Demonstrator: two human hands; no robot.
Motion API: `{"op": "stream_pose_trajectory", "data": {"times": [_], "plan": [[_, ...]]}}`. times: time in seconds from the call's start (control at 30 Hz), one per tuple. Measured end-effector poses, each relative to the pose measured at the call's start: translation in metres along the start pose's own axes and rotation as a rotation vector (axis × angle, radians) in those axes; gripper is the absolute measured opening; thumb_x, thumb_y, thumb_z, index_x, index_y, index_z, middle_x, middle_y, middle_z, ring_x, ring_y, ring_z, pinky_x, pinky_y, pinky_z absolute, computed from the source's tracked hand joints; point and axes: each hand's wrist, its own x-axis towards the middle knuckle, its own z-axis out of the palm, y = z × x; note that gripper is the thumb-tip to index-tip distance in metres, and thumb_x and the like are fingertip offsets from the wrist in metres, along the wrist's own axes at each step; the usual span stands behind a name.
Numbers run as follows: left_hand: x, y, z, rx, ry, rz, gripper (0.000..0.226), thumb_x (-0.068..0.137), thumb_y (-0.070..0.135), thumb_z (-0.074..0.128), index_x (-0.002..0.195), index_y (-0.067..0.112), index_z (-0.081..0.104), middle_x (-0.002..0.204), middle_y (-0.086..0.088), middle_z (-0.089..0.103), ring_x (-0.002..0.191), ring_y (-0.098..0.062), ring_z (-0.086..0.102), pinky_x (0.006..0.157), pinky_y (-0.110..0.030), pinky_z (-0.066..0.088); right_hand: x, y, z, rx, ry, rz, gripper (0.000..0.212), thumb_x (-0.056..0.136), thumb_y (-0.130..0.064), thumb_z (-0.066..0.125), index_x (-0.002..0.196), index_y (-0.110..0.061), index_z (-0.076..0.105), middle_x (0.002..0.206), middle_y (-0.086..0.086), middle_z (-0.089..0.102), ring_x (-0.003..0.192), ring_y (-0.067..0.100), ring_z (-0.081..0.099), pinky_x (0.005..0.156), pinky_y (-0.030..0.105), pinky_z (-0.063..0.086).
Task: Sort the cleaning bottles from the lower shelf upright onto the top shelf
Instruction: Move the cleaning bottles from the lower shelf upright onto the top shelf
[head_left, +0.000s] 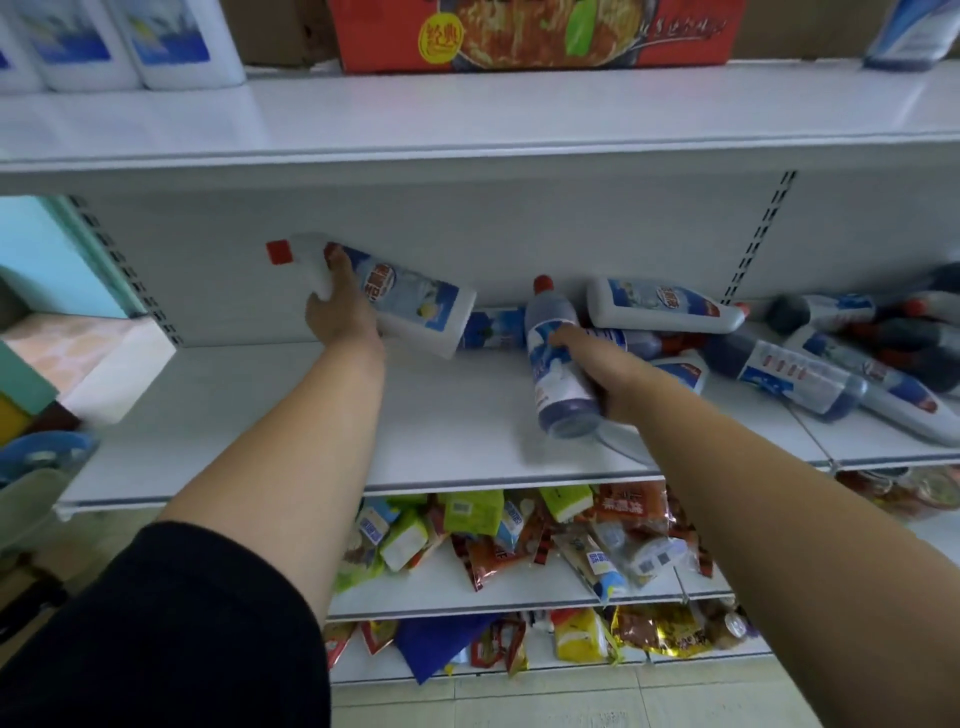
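Observation:
My left hand (340, 306) grips a white cleaning bottle (415, 306) with a red cap, held tilted above the lower shelf (260, 415). My right hand (605, 371) is closed around a blue bottle (558, 364) with a red cap, lifted at a slant over the same shelf. To the right lies a heap of several more bottles (810, 358), white and dark blue, all on their sides. On the top shelf (467, 119), three white bottles (130, 41) stand upright at the far left, and one blue bottle (914, 36) stands at the far right.
A red cardboard box (535, 31) sits at the middle back of the top shelf. Below the lower shelf, two shelves hold snack packets (519, 535). A slotted upright (763, 234) divides the back panel. A blue item (41, 457) sits at the left.

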Motion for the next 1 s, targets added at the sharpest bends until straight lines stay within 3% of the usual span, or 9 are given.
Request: {"op": "stream_pose_trajectory", "data": {"times": [0.1, 0.2, 0.3, 0.4, 0.5, 0.6, 0.83, 0.93, 1.0], "plan": [[-0.022, 0.005, -0.018, 0.054, -0.125, -0.102, 0.069, 0.068, 0.053, 0.088, 0.109, 0.005, 0.059, 0.101, -0.010, 0.073, 0.078, -0.023, 0.075, 0.074, -0.040, 0.063, -0.014, -0.002, 0.005, 0.066, 0.010, -0.107, 0.041, 0.088, -0.028, 0.074, 0.118, -0.004, 0.061, 0.092, 0.016, 0.072, 0.073, 0.028, 0.069, 0.073, 0.039, 0.059], [-0.047, 0.004, -0.030, 0.175, -0.319, -0.170, 0.071, 0.074, 0.044, 0.086, 0.123, 0.001, 0.059, 0.101, -0.017, 0.075, 0.074, -0.028, 0.076, 0.061, -0.041, 0.062, -0.029, -0.003, 0.013, 0.025, 0.050, -0.152, 0.044, 0.082, -0.029, 0.079, 0.113, -0.004, 0.060, 0.091, 0.018, 0.072, 0.073, 0.030, 0.069, 0.078, 0.045, 0.059], [-0.074, 0.006, -0.034, 0.367, -0.482, -0.176, 0.082, 0.076, 0.046, 0.084, 0.136, 0.000, 0.053, 0.095, -0.015, 0.077, 0.072, -0.028, 0.076, 0.056, -0.038, 0.059, -0.045, -0.001, 0.020, 0.033, 0.011, -0.177, 0.046, 0.082, -0.028, 0.078, 0.117, -0.006, 0.057, 0.108, 0.023, 0.073, 0.087, 0.035, 0.072, 0.084, 0.050, 0.060], [-0.102, 0.016, -0.035, 0.529, -0.595, -0.152, 0.069, 0.081, 0.051, 0.078, 0.127, 0.003, 0.062, 0.089, -0.011, 0.078, 0.070, -0.025, 0.076, 0.059, -0.034, 0.060, -0.062, 0.000, 0.022, 0.093, 0.001, -0.207, 0.053, 0.083, -0.037, 0.078, 0.122, -0.007, 0.057, 0.105, 0.019, 0.073, 0.083, 0.031, 0.072, 0.082, 0.046, 0.061], [-0.130, 0.027, -0.038, 0.574, -0.636, -0.122, 0.048, 0.084, 0.050, 0.075, 0.109, 0.009, 0.069, 0.082, -0.009, 0.077, 0.064, -0.021, 0.074, 0.057, -0.030, 0.059, -0.083, -0.003, 0.012, 0.225, -0.060, -0.173, 0.043, 0.089, -0.045, 0.065, 0.115, -0.011, 0.060, 0.091, 0.011, 0.072, 0.076, 0.025, 0.071, 0.080, 0.040, 0.061], [-0.155, 0.036, -0.043, 0.576, -0.640, -0.110, 0.037, 0.085, 0.050, 0.073, 0.092, 0.014, 0.069, 0.077, -0.007, 0.077, 0.062, -0.020, 0.073, 0.057, -0.030, 0.060, -0.103, -0.001, 0.000, 0.222, -0.089, -0.243, 0.042, 0.090, -0.040, 0.069, 0.117, -0.008, 0.062, 0.085, 0.009, 0.071, 0.069, 0.022, 0.071, 0.066, 0.034, 0.059], [-0.239, 0.054, -0.053, 0.547, -0.623, -0.025, 0.050, 0.081, 0.051, 0.076, 0.108, 0.010, 0.067, 0.085, -0.010, 0.078, 0.063, -0.022, 0.073, 0.057, -0.031, 0.059, -0.170, 0.003, -0.032, 0.320, -0.179, -0.306, 0.045, 0.088, -0.054, 0.060, 0.100, -0.010, 0.064, 0.083, 0.010, 0.067, 0.083, 0.029, 0.065, 0.097, 0.050, 0.052], [-0.274, 0.066, -0.053, 0.500, -0.627, 0.018, 0.057, 0.077, 0.049, 0.080, 0.113, 0.007, 0.066, 0.086, -0.011, 0.078, 0.065, -0.023, 0.074, 0.061, -0.033, 0.059, -0.195, -0.003, -0.045, 0.325, -0.233, -0.323, 0.047, 0.084, -0.054, 0.057, 0.093, -0.008, 0.063, 0.079, 0.011, 0.064, 0.080, 0.031, 0.062, 0.102, 0.054, 0.046], [-0.293, 0.075, -0.052, 0.447, -0.638, 0.055, 0.054, 0.077, 0.044, 0.082, 0.111, 0.005, 0.067, 0.086, -0.012, 0.078, 0.066, -0.023, 0.073, 0.065, -0.035, 0.060, -0.213, -0.008, -0.051, 0.286, -0.254, -0.361, 0.051, 0.079, -0.054, 0.063, 0.101, -0.008, 0.062, 0.077, 0.010, 0.066, 0.074, 0.029, 0.065, 0.099, 0.055, 0.049]]}}
